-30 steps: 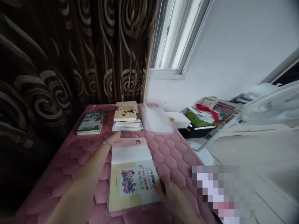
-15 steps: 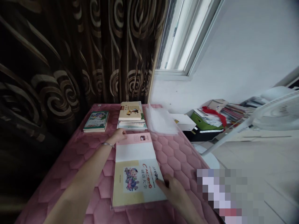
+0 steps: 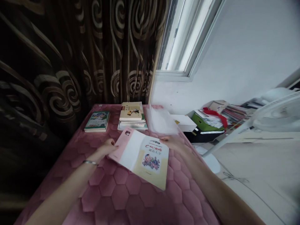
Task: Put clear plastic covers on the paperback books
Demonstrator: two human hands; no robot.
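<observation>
An open book (image 3: 150, 165) with a cartoon title page lies tilted over the pink quilted mattress, its pink inner flap on the left. My left hand (image 3: 108, 147), a silver bangle at the wrist, grips the flap's left edge, fingers partly hidden. At the upper right corner, my right hand (image 3: 170, 143) pinches the title-page side. Just beyond the book stands a stack of books (image 3: 131, 114) with a tan cover on top. A green-covered book (image 3: 97, 120) lies to the left of that stack.
Clear plastic sheets (image 3: 161, 121) lie at the mattress's far right corner. Past them are a white box (image 3: 184, 122) and a green container (image 3: 199, 122) full of papers. A white fan (image 3: 276, 111) stands on the right. A dark patterned curtain (image 3: 93, 62) hangs at the back left.
The book has turned from lengthwise to crosswise, its flap now at the left. My right hand has moved up to the far corner; my left hand has come nearer and slightly left.
</observation>
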